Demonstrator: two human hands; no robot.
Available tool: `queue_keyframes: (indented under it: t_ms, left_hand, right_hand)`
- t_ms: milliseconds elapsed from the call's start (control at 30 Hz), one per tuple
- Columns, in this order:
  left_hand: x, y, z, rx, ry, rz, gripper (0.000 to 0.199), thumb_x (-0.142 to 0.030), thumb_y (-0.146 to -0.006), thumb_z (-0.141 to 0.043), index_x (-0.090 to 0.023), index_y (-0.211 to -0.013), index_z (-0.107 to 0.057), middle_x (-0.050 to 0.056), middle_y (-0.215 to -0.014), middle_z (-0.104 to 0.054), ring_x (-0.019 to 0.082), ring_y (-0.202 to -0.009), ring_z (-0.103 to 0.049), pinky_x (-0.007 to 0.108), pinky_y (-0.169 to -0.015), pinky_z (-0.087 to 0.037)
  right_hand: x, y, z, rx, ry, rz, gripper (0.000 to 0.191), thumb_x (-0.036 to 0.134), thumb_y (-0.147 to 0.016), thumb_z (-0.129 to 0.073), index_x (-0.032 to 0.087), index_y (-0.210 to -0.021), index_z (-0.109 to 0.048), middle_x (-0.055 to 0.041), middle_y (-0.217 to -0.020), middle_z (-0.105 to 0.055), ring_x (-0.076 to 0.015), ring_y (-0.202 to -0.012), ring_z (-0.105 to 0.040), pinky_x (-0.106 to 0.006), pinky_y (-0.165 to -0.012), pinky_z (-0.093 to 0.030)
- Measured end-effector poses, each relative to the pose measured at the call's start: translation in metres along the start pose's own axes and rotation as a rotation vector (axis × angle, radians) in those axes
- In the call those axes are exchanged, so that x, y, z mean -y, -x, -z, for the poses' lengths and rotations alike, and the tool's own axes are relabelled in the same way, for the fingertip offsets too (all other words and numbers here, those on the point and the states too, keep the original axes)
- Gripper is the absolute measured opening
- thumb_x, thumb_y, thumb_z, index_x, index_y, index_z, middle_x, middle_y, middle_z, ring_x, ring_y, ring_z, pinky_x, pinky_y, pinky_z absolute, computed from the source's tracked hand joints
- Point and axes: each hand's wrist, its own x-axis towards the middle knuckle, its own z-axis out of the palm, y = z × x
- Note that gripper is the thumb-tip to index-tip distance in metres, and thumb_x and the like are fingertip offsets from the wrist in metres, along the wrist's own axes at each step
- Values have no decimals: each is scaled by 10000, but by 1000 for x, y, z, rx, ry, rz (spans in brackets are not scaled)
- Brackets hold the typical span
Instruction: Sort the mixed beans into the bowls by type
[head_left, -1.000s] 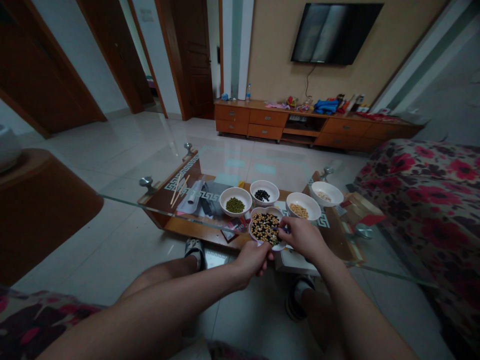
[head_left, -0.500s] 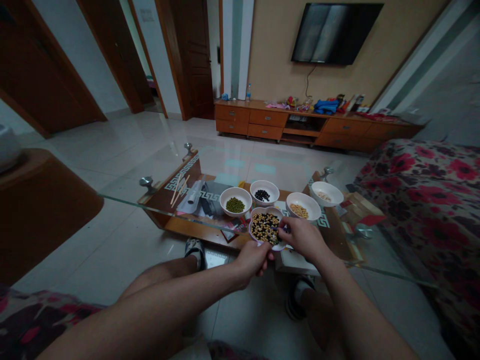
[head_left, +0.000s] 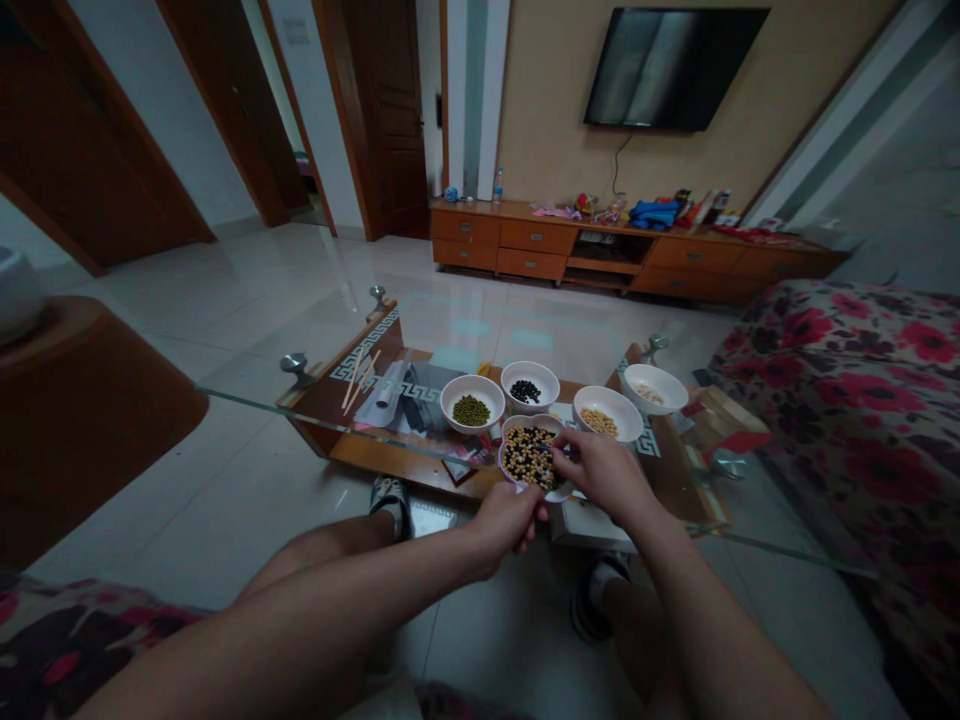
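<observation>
A heart-shaped white bowl [head_left: 537,490] with a purple rim holds mixed black beans and yellow soybeans. My left hand [head_left: 510,520] is closed on its near edge. Over its right side, my right hand [head_left: 600,470] is pinched around a thin dark purple tool [head_left: 568,453], mostly hidden by the fingers, so its kind cannot be made out. Behind stand a white bowl of green mung beans [head_left: 471,411] and a white bowl of black beans [head_left: 526,391]. To the right are a white bowl of soybeans [head_left: 598,420] and a white bowl with a few pale pieces [head_left: 648,393].
The glass table [head_left: 247,395] has a lower wooden shelf. Wooden chopsticks [head_left: 361,380] and a clear plastic sheet [head_left: 381,400] lie on the left. A cardboard box [head_left: 720,425] is at the right, near a flowered sofa [head_left: 847,360]. A long TV cabinet [head_left: 525,240] stands beyond.
My right hand has shifted slightly left over the heart-shaped bowl, still pinching the purple tool. My left hand keeps its hold, and the bowls stay where they were.
</observation>
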Motion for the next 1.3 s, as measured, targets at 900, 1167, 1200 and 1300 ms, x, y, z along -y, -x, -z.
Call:
queue_keyframes:
  t_ms: [900, 1167, 1200, 1300]
  left_hand:
    - [0, -2, 1, -10, -10, -11, 259, -386, -800, -453, -182, -652, -515, -36, -482, -438, 77, -345, -335, 204, -328, -238]
    - [-1, 0, 0, -2, -10, -7, 209, -308, -789, -430, -178, -649, -517, -33, -513, -445, 76, -371, -344, 200, -326, -240]
    - [-2, 0, 0, -4, -10, -3, 211, -306, -789, -431, -177, -643, -514, -34, -511, -443, 75, -372, -344, 197, -326, -239]
    - [-1, -1, 0, -9, -2, -15, 198, -307, -789, -442, -175, -661, -516, -28, -545, -476, 69, -373, -350, 195, -326, -246]
  right_hand:
    - [48, -28, -20, -292, -7, 32, 199, 375, -889, -490, 249, -927, -639, -19, -802, -705, -172, -717, -631, -254, -591, -322]
    - [25, -15, -9, -256, -3, 22, 223, 384, -892, -478, 250, -944, -649, -23, -790, -704, -171, -706, -633, -254, -607, -350]
    - [22, -13, -7, -245, -5, 24, 223, 379, -890, -478, 252, -947, -651, -23, -796, -706, -172, -709, -633, -253, -603, -350]
    - [13, -7, -3, -208, 3, 17, 224, 377, -881, -481, 244, -934, -654, -31, -811, -707, -182, -728, -636, -254, -592, -351]
